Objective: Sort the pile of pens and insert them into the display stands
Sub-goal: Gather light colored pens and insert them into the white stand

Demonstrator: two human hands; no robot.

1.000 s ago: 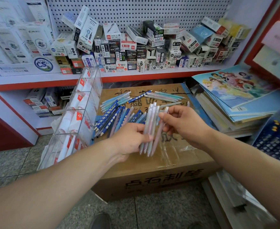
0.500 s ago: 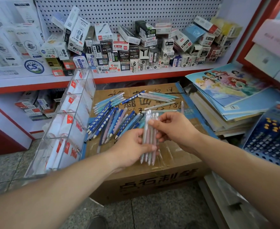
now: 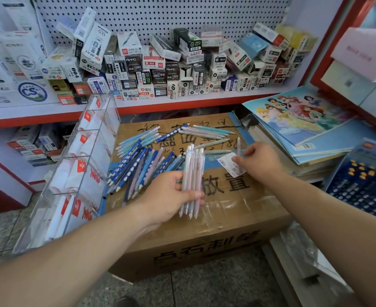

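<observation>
A long white shelf (image 3: 182, 103) with a red edge runs along the back, heaped with small pen cartons (image 3: 160, 69) under a pegboard. In front of it sits a big cardboard box (image 3: 227, 218) on the floor, and it serves as the work surface. Leaning at the box's left side is a clear display stand (image 3: 89, 151) with stepped compartments; white and red packets show through its walls. To the right of the box lies a stack of picture books (image 3: 304, 120), and nearer me a blue calculator pack (image 3: 364, 185).

On top of the box, towards the left, is the pile of pens (image 3: 138, 165), mostly blue spotted ones fanned out, tips pointing at the stand. A few pale loose pens (image 3: 207, 131) lie at the far edge.

The hands are apart. The left hand (image 3: 171, 196) is wrapped round a bundle of pastel pens (image 3: 192, 180), held nearly upright over the middle of the box. The right hand (image 3: 260, 162) reaches low over the box to the right, fingers curled at the lower end of a single pale pen (image 3: 238, 145); whether it actually grips it I cannot tell. Its thumb is at a small paper slip (image 3: 229, 165) lying on the box.
</observation>
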